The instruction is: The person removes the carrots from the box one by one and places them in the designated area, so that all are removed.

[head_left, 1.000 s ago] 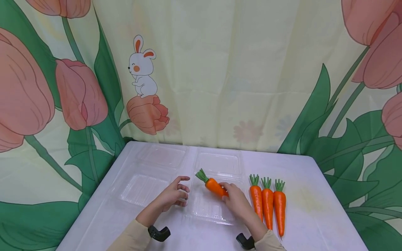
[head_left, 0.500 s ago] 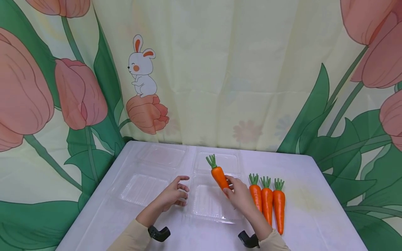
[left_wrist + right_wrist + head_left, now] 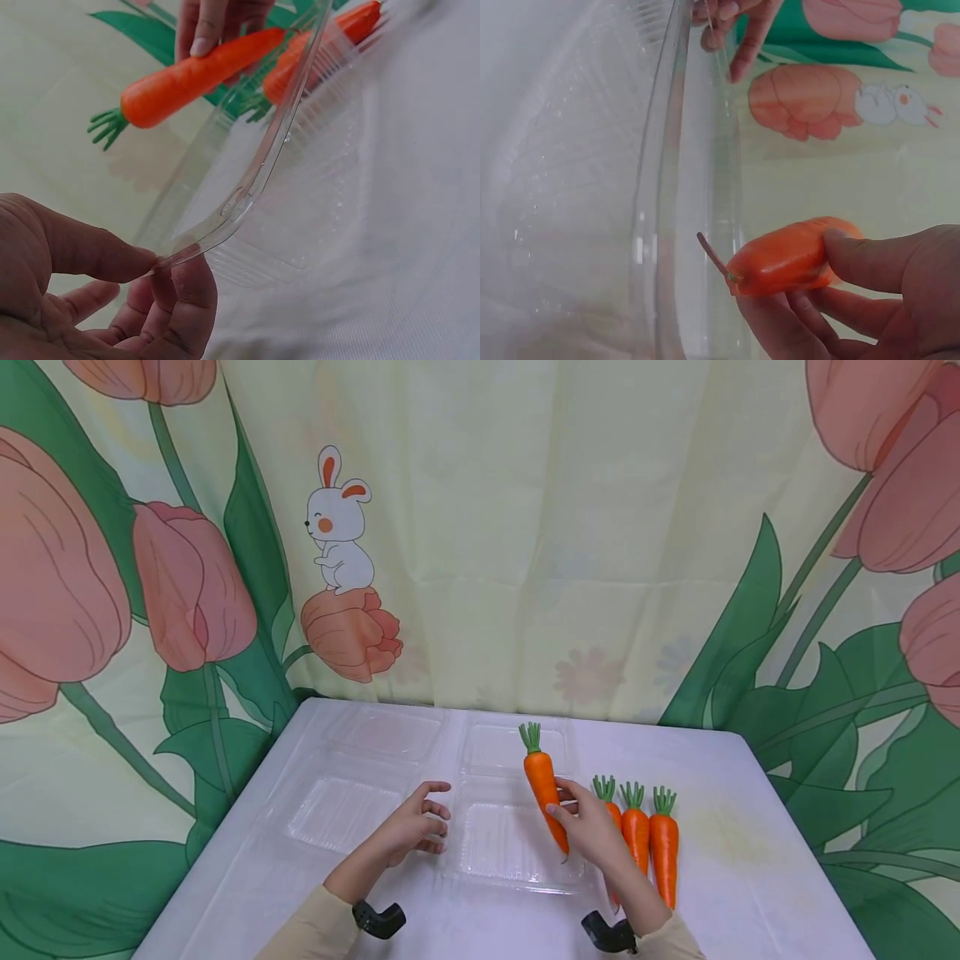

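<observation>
My right hand point(image 3: 588, 827) grips an orange carrot point(image 3: 546, 789) by its lower half, thumb on the near side. The carrot is held above a clear plastic clamshell container point(image 3: 468, 887), its green top up and leaning left. In the right wrist view the thin root end of the carrot point(image 3: 780, 259) points toward the container wall point(image 3: 649, 225). My left hand point(image 3: 412, 827) is at the container's left side. In the left wrist view its thumb and finger pinch the clear rim point(image 3: 217, 232) at a corner. Three carrots point(image 3: 663, 852) lie side by side at the right, partly hidden by my right forearm.
A second clear clamshell container point(image 3: 341, 814) lies at the left with its lid point(image 3: 390, 735) folded back. The white table point(image 3: 750, 893) ends at a curtain printed with tulips and a rabbit point(image 3: 345, 535).
My right hand has moved slightly right, and the carrot in it has turned from slanting left to nearly upright. My left hand has stayed in place.
</observation>
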The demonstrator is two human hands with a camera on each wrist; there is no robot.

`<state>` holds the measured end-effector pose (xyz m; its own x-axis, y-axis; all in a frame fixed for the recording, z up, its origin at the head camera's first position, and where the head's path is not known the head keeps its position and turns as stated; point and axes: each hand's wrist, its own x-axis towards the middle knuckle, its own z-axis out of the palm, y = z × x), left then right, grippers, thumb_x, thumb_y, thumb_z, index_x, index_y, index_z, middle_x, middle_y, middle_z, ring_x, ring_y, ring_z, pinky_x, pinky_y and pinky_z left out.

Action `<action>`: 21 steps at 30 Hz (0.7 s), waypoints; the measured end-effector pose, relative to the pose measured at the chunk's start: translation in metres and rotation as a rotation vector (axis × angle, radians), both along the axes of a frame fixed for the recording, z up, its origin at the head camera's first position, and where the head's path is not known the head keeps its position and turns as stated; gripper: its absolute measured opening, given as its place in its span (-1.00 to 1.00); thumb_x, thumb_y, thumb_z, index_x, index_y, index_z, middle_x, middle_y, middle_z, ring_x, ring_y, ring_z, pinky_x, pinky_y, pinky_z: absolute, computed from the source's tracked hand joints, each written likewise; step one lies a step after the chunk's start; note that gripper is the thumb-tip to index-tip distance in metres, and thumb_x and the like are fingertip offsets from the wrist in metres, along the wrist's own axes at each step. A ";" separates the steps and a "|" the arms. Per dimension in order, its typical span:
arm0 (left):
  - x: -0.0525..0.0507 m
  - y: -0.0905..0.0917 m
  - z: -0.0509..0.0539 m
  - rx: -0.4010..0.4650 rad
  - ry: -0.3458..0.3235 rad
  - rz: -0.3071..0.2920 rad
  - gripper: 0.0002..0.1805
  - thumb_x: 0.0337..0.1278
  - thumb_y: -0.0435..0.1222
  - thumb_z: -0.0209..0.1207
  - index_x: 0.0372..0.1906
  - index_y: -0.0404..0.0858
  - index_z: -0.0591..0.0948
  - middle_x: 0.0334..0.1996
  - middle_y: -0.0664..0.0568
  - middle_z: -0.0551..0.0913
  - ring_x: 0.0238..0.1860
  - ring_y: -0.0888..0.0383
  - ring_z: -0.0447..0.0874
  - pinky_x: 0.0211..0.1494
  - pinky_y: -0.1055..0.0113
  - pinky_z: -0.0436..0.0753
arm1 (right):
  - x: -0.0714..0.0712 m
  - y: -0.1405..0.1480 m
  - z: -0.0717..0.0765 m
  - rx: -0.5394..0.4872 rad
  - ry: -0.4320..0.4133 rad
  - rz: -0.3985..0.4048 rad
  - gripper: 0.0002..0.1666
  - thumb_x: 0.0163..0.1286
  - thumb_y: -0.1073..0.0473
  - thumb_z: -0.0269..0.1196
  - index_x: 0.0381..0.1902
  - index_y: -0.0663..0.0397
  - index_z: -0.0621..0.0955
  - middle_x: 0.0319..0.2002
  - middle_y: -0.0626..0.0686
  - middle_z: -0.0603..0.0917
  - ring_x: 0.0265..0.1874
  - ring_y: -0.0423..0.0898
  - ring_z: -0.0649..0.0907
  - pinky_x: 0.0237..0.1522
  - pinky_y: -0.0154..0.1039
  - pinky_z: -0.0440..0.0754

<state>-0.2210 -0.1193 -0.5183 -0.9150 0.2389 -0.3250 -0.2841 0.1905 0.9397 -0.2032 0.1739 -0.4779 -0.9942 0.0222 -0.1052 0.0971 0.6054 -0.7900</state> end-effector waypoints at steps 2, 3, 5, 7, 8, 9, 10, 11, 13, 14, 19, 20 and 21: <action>0.000 0.000 0.000 -0.004 0.001 0.002 -0.22 0.17 -0.56 0.18 0.49 -0.18 0.24 -0.10 -0.15 0.51 -0.32 0.04 0.57 -0.30 0.25 0.75 | 0.001 0.005 0.002 -0.003 -0.006 -0.008 -0.39 0.47 0.18 0.31 0.43 0.14 0.48 0.13 0.19 0.67 0.00 0.08 0.68 -0.08 -0.05 0.76; 0.000 0.001 0.001 -0.005 0.002 0.004 -0.22 0.18 -0.56 0.18 0.49 -0.18 0.24 -0.11 -0.15 0.51 -0.32 0.04 0.57 -0.30 0.25 0.75 | 0.001 0.007 0.002 -0.005 -0.007 -0.013 -0.38 0.47 0.17 0.31 0.43 0.15 0.48 0.13 0.19 0.67 0.00 0.08 0.68 -0.09 -0.06 0.76; 0.001 0.001 0.001 -0.009 0.007 0.005 -0.23 0.18 -0.56 0.18 0.49 -0.19 0.24 -0.11 -0.15 0.51 -0.32 0.04 0.57 -0.29 0.25 0.75 | 0.002 0.013 0.004 -0.010 -0.013 -0.025 -0.37 0.48 0.15 0.31 0.45 0.15 0.46 0.14 0.21 0.66 0.00 0.10 0.68 -0.10 -0.07 0.76; 0.001 0.002 0.000 -0.012 0.012 0.007 -0.23 0.18 -0.56 0.17 0.49 -0.20 0.24 -0.11 -0.15 0.51 -0.33 0.04 0.57 -0.27 0.24 0.76 | 0.004 0.019 0.006 -0.012 -0.015 -0.030 -0.36 0.49 0.13 0.30 0.46 0.16 0.44 0.15 0.23 0.65 0.01 0.11 0.68 -0.10 -0.07 0.75; 0.001 0.002 0.000 -0.013 0.014 0.010 -0.23 0.18 -0.56 0.17 0.49 -0.21 0.24 -0.12 -0.15 0.51 -0.33 0.04 0.57 -0.26 0.24 0.76 | 0.005 0.022 0.006 -0.014 -0.017 -0.034 -0.36 0.50 0.13 0.29 0.46 0.16 0.44 0.16 0.24 0.64 0.02 0.13 0.67 -0.10 -0.07 0.75; 0.001 0.002 0.000 -0.015 0.018 0.012 -0.24 0.18 -0.56 0.17 0.49 -0.21 0.24 -0.12 -0.15 0.51 -0.34 0.04 0.57 -0.26 0.23 0.76 | 0.006 0.026 0.006 -0.010 -0.019 -0.039 -0.35 0.50 0.13 0.29 0.47 0.16 0.43 0.17 0.25 0.64 0.03 0.14 0.67 -0.09 -0.06 0.76; 0.002 0.003 -0.001 -0.017 0.019 0.014 -0.24 0.18 -0.56 0.17 0.49 -0.22 0.24 -0.12 -0.15 0.51 -0.34 0.04 0.57 -0.25 0.23 0.76 | 0.008 0.029 0.006 -0.007 -0.020 -0.045 -0.35 0.50 0.12 0.28 0.47 0.16 0.43 0.18 0.26 0.63 0.04 0.16 0.67 -0.09 -0.05 0.76; 0.002 0.003 -0.001 -0.018 0.020 0.017 -0.24 0.17 -0.56 0.17 0.48 -0.22 0.25 -0.13 -0.15 0.51 -0.34 0.04 0.58 -0.25 0.23 0.76 | 0.009 0.033 0.006 -0.004 -0.020 -0.051 -0.35 0.51 0.12 0.28 0.47 0.16 0.42 0.19 0.27 0.63 0.05 0.17 0.66 -0.08 -0.04 0.76; 0.002 0.003 -0.001 -0.021 0.026 0.020 -0.24 0.16 -0.56 0.18 0.48 -0.22 0.25 -0.13 -0.14 0.51 -0.34 0.04 0.58 -0.26 0.23 0.76 | 0.012 0.040 0.005 0.000 -0.015 -0.063 -0.34 0.51 0.13 0.28 0.48 0.18 0.41 0.20 0.29 0.62 0.07 0.21 0.67 -0.06 -0.02 0.76; 0.002 0.004 -0.001 -0.023 0.030 0.021 -0.23 0.16 -0.56 0.18 0.48 -0.23 0.25 -0.13 -0.15 0.51 -0.34 0.04 0.58 -0.26 0.22 0.76 | 0.013 0.043 0.005 0.001 -0.014 -0.068 -0.33 0.51 0.13 0.28 0.48 0.21 0.40 0.21 0.31 0.61 0.08 0.23 0.66 -0.05 0.00 0.76; 0.003 0.005 0.000 -0.043 0.041 0.019 -0.24 0.16 -0.56 0.18 0.47 -0.23 0.25 -0.13 -0.14 0.51 -0.33 0.04 0.58 -0.27 0.22 0.76 | 0.017 0.062 0.005 -0.016 -0.050 -0.086 -0.30 0.55 0.11 0.23 0.52 0.24 0.33 0.26 0.36 0.55 0.14 0.27 0.64 0.02 0.02 0.75; 0.003 0.005 0.000 -0.046 0.042 0.020 -0.24 0.16 -0.56 0.18 0.47 -0.23 0.25 -0.13 -0.14 0.51 -0.33 0.04 0.58 -0.27 0.22 0.76 | 0.018 0.066 0.006 -0.019 -0.059 -0.089 -0.30 0.56 0.10 0.22 0.53 0.24 0.32 0.27 0.37 0.54 0.15 0.28 0.63 0.04 0.04 0.74; 0.003 0.005 0.001 -0.049 0.043 0.021 -0.24 0.16 -0.56 0.18 0.47 -0.23 0.25 -0.13 -0.14 0.51 -0.33 0.03 0.58 -0.27 0.22 0.76 | 0.018 0.070 0.007 -0.020 -0.069 -0.094 -0.29 0.56 0.09 0.22 0.53 0.24 0.31 0.28 0.37 0.53 0.16 0.27 0.62 0.05 0.04 0.74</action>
